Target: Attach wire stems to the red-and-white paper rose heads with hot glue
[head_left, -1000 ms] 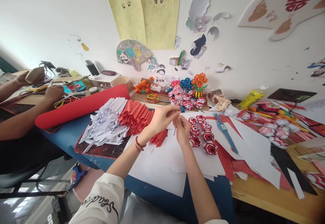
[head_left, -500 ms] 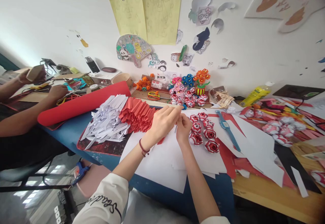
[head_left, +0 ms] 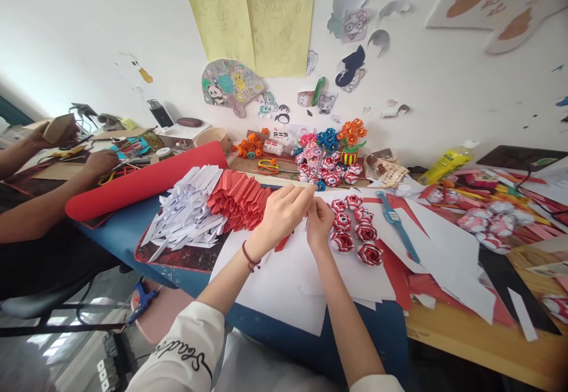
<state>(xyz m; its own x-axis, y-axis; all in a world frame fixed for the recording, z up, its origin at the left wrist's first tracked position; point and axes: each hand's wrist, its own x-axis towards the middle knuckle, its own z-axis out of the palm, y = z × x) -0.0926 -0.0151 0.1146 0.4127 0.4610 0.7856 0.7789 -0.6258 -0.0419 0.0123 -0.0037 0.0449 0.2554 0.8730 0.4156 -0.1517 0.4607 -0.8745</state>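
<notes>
My left hand [head_left: 287, 209] and my right hand [head_left: 319, 219] meet above the white paper sheets [head_left: 275, 288], fingers of both pinched together. What they hold is hidden behind the fingers; only a pale sliver shows between the hands. Just left of my left hand lie folded red paper pieces [head_left: 242, 199] in overlapping rows, with a heap of folded white paper pieces [head_left: 189, 208] beside them. Close to my right hand, several red-and-white paper flowers [head_left: 366, 232] stand in two rows on the paper.
A red roll [head_left: 151, 182] lies at the left, near a co-worker's hand [head_left: 102, 162]. Behind my hands are a potted orange flower [head_left: 351, 137] and yellow-handled scissors [head_left: 268, 167]. A blue watch [head_left: 394, 217] rests on paper at right. A blue glue gun [head_left: 142, 300] sits on a pink stool [head_left: 162, 315].
Both hands stay pinched together in almost the same place, with only slight finger movement. The whole view has shifted very slightly.
</notes>
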